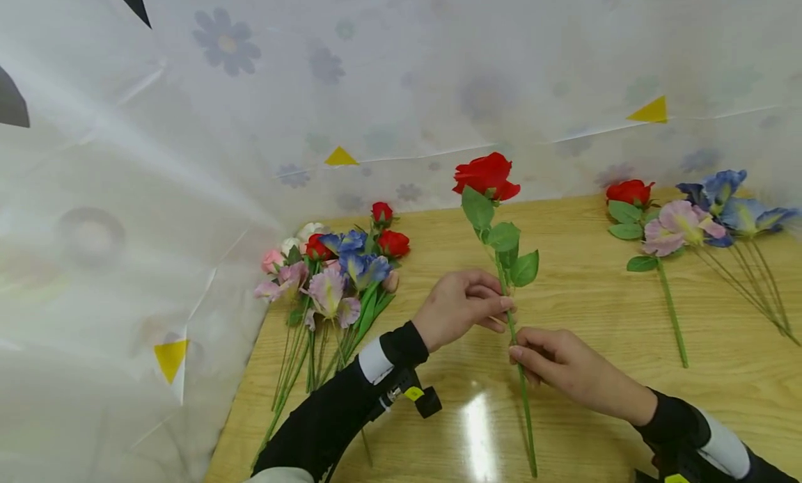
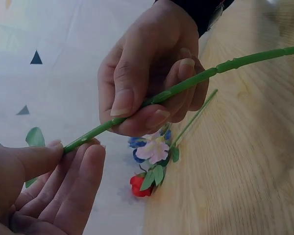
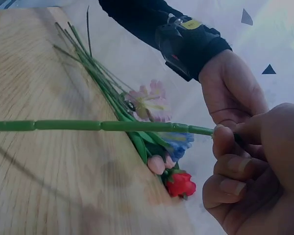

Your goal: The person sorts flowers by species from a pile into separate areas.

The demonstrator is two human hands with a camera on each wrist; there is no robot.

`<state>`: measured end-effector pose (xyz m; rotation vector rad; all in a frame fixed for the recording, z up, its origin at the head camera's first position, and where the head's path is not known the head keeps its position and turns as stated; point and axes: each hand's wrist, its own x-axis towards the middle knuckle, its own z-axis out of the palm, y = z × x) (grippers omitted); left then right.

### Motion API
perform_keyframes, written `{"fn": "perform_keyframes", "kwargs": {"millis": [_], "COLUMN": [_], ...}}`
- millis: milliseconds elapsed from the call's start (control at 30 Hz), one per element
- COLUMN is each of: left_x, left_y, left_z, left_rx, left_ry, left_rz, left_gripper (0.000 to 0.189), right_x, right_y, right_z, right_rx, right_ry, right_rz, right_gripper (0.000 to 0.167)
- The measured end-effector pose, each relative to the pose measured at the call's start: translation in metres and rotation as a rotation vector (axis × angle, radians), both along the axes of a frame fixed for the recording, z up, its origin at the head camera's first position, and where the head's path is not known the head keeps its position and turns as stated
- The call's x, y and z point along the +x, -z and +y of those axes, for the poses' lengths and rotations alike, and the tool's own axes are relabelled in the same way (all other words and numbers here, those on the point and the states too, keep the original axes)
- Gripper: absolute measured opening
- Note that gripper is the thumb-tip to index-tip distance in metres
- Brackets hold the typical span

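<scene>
Left hand (image 1: 460,306) and right hand (image 1: 575,373), grips narrow, pinch the stem (image 1: 525,413) of a red rose (image 1: 485,175) right of frame centre; probably light and springy, it should handle best below the leaves (image 1: 504,237).

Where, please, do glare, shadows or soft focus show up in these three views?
Head view: a bright glare patch on the tabletop, beside the held stem; left wrist view: dull overall, with the background red rose slightly soft; right wrist view: a thin shadow slanting across the tabletop, and the pale sheet brightest toward the upper right.
</scene>
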<state>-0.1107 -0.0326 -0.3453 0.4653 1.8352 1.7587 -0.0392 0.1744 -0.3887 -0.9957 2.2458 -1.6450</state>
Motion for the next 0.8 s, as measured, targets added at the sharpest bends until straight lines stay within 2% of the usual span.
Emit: {"fn": "perform_keyframes", "kwargs": {"millis": [133, 200, 300, 433, 567, 667, 800], "left_x": [-0.001, -0.002, -0.006, -0.012, -0.016, -0.018, -0.021], "left_y": [0.003, 0.004, 0.005, 0.006, 0.007, 0.006, 0.005], "left_z": [-0.004, -0.011, -0.026, -0.051, -0.081, -0.103, -0.128], "left_rx": [-0.045, -0.075, -0.094, -0.134, -0.213, -0.267, -0.297], "left_ry": [0.028, 0.034, 0.018, -0.048, -0.15, -0.232, -0.307], "left_rz": [0.078, 0.128, 0.164, 0.205, 0.261, 0.287, 0.3], "left_gripper": [0.025, 0.029, 0.031, 0.027, 0.024, 0.023, 0.025], "right_x": [0.0, -0.002, -0.007, -0.019, -0.032, -0.041, -0.054], "right_y": [0.003, 0.004, 0.005, 0.009, 0.015, 0.017, 0.023], "right_z": [0.008, 0.017, 0.034, 0.065, 0.099, 0.123, 0.148], "right_rx": [0.081, 0.138, 0.237, 0.372, 0.486, 0.573, 0.694], "right_ry": [0.06, 0.115, 0.22, 0.353, 0.453, 0.491, 0.508], "right_rz": [0.027, 0.033, 0.048, 0.091, 0.123, 0.123, 0.123], "right_gripper": [0.026, 0.025, 0.026, 0.028, 0.032, 0.035, 0.036]}}
